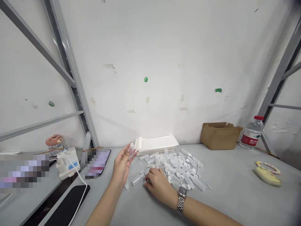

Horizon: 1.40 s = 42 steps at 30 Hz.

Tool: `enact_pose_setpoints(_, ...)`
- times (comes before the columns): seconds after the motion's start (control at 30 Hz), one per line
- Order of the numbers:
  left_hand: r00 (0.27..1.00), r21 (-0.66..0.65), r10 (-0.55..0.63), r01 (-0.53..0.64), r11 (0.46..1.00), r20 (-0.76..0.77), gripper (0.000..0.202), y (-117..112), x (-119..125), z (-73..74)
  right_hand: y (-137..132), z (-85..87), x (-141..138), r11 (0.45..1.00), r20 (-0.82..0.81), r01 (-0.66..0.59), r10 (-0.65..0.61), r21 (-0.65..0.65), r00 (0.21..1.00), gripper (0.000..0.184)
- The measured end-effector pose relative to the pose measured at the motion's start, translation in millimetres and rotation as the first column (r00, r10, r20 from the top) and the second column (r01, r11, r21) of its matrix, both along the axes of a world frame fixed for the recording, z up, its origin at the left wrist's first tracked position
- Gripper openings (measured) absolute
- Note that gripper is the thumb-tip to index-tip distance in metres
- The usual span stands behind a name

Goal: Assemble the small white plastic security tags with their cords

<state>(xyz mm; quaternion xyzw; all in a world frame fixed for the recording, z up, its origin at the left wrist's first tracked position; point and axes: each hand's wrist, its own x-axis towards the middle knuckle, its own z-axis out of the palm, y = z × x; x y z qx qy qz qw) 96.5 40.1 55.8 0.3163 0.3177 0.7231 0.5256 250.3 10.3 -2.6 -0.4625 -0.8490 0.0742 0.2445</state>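
Note:
My left hand [122, 163] is raised above the table, its thumb and fingers closed round a small translucent plastic bottle [131, 150] that stands upright with its narrow end on top. On the near left edge of a heap of similar bottles [175, 171], my right hand [156, 182] rests low with its fingers curled together. Whatever is between those fingertips is hidden. Just left of them lies one clear bottle [137, 180] on its side. A small white piece [126, 184] lies on the table below my left hand. White caps and thin strips with loops are mixed into the heap.
Behind the heap lies a stack of white flat cartons [160, 143]. A cardboard box [219, 136] and a water bottle [252, 133] stand at the back right, a yellow item [268, 177] nearer. To the left are a phone [98, 163], a power strip [68, 163] and a black pad [68, 205].

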Motion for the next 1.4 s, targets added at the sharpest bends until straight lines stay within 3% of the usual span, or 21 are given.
enact_pose_setpoints(0.37,0.986,-0.046,-0.135,0.131,0.990,-0.102,0.027,-7.7,16.3,-11.5,-11.9,0.3,22.8,0.995,-0.053,-0.098,0.098,0.005,0.994,0.006)
enact_pose_setpoints(0.57,0.981,-0.052,-0.139,0.133,0.990,-0.135,0.026,-10.6,19.6,-12.9,-12.5,2.9,24.9,0.986,-0.066,-0.164,0.163,-0.004,0.984,0.004)
enact_pose_setpoints(0.7,0.977,-0.088,-0.156,0.145,0.986,-0.148,0.025,-11.4,22.0,-13.9,-14.9,13.6,30.2,0.980,-0.189,-0.199,0.192,-0.018,0.963,0.010)
enact_pose_setpoints(0.8,0.971,-0.123,-0.167,0.147,0.981,-0.173,0.026,-13.8,25.3,-13.6,-12.0,29.6,39.4,0.983,-0.461,-0.164,0.108,-0.084,0.881,0.008)
enact_pose_setpoints(0.93,0.931,-0.152,-0.252,0.218,0.964,-0.263,0.030,-22.4,34.4,-11.0,-2.5,47.8,53.3,0.957,-0.805,-0.155,-0.110,-0.243,0.583,0.014)
enact_pose_setpoints(1.03,0.877,-0.172,-0.357,0.317,0.933,-0.323,0.032,-30.5,42.5,-9.7,2.4,51.1,57.7,0.947,-0.895,-0.189,-0.162,-0.259,0.416,0.019)
enact_pose_setpoints(1.13,0.846,-0.173,-0.400,0.361,0.916,-0.352,0.031,-35.3,47.7,-10.3,2.8,49.0,56.7,0.944,-0.904,-0.199,-0.170,-0.263,0.392,0.021)
enact_pose_setpoints(1.4,0.828,-0.191,-0.420,0.375,0.907,-0.372,0.041,-30.4,47.8,-15.5,2.9,44.0,54.5,0.948,-0.857,-0.158,-0.168,-0.276,0.488,0.018)
